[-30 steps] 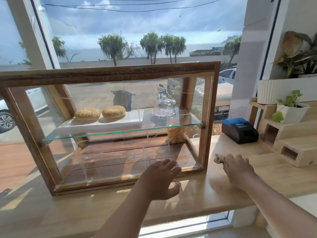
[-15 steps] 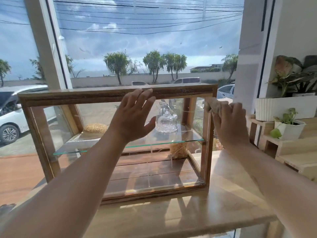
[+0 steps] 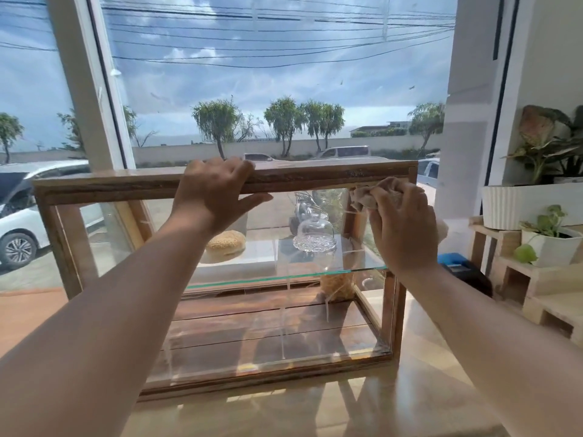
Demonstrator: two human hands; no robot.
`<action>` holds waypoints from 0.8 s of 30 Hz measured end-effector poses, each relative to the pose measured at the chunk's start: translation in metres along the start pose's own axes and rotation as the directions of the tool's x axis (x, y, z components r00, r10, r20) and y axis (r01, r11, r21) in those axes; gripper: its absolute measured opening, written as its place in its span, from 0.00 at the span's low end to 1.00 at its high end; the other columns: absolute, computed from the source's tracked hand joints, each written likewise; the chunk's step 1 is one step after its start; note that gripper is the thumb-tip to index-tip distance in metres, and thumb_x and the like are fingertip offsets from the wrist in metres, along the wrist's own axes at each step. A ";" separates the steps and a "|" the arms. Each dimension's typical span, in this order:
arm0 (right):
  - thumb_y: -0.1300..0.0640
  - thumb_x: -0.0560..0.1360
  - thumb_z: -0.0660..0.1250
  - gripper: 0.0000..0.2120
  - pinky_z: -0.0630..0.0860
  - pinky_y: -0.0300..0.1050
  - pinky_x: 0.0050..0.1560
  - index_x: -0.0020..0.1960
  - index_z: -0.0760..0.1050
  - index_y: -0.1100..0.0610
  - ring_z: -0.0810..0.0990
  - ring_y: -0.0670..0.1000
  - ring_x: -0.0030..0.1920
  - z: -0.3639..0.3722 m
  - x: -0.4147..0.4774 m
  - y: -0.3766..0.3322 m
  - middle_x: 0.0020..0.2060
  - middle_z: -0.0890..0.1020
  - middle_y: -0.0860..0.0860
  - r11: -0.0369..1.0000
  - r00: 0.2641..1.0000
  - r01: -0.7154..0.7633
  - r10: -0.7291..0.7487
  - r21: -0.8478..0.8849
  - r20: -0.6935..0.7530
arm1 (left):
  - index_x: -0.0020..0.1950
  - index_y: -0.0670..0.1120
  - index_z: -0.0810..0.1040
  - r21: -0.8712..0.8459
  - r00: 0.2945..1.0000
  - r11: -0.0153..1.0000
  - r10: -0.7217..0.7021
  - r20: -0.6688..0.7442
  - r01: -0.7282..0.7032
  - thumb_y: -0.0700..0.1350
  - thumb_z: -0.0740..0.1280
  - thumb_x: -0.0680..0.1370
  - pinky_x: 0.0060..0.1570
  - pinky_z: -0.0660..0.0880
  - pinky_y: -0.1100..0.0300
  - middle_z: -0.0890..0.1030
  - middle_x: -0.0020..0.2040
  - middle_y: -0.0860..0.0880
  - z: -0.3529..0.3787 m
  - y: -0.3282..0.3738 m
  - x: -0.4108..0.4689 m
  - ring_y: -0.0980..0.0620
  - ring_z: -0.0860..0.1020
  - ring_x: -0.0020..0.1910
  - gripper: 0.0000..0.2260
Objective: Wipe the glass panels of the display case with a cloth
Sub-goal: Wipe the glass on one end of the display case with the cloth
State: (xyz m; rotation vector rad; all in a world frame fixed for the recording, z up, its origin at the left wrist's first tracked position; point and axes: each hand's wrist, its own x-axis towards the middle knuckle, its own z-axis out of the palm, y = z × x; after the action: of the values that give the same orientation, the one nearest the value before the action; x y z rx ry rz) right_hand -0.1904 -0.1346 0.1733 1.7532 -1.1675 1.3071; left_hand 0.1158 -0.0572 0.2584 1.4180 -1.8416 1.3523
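- A small café or bakery counter beside a large street-facing window (image 3: 284, 89).
- A wooden display case (image 3: 315, 179) holds a seeded bun (image 3: 225, 242).
- Potted plants (image 3: 549, 238) and a receipt printer (image 3: 460, 266) sit nearby.

Both bare forearms extend forward and upward from the lower frame corners, converging slightly. Left hand (image 3: 217, 197): palm down, fingers curled over the top front rail of the display case (image 3: 331, 177), thumb extended to the right beneath the rail against the front; wrist roughly straight. Grip is a resting hold on the rail, not a full clench. Right hand (image 3: 400, 228): raised at the upper right corner of the front panel, back of hand toward the camera, fingers folded around a bunched beige cloth (image 3: 367, 197) that protrudes to the left of the knuckles and is pressed to the glass.
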 end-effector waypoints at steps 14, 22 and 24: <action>0.53 0.79 0.67 0.09 0.75 0.56 0.45 0.58 0.74 0.54 0.76 0.62 0.50 0.008 -0.020 -0.008 0.54 0.78 0.58 0.929 0.931 0.363 -0.365 -0.068 -0.015 | 0.52 0.47 0.73 0.065 0.993 0.998 -0.014 -0.117 0.022 0.70 0.53 0.77 0.40 0.68 0.50 0.79 0.42 0.48 0.006 -0.001 -0.005 0.43 0.77 0.38 0.28; 0.57 0.79 0.67 0.09 0.79 0.56 0.44 0.57 0.76 0.59 0.77 0.62 0.51 0.006 -0.002 -0.018 0.52 0.79 0.59 0.998 0.990 0.061 -0.059 0.013 -0.130 | 0.55 0.47 0.72 0.113 0.996 0.993 -0.017 -0.088 0.027 0.70 0.51 0.78 0.40 0.69 0.50 0.79 0.43 0.49 0.009 0.002 -0.006 0.43 0.77 0.39 0.28; 0.57 0.79 0.67 0.09 0.78 0.55 0.45 0.58 0.77 0.58 0.77 0.61 0.52 0.009 -0.003 -0.037 0.52 0.79 0.59 0.996 0.989 0.079 -0.071 0.052 -0.129 | 0.55 0.47 0.73 0.113 0.997 0.993 -0.011 -0.080 0.020 0.70 0.51 0.78 0.40 0.69 0.50 0.79 0.44 0.49 0.007 0.002 -0.003 0.43 0.77 0.39 0.28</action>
State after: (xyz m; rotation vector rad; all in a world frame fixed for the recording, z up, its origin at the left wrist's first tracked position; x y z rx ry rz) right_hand -0.1531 -0.1267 0.1677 1.7100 -0.9930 1.3976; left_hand 0.1168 -0.0624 0.2524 1.4106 -1.7240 1.5046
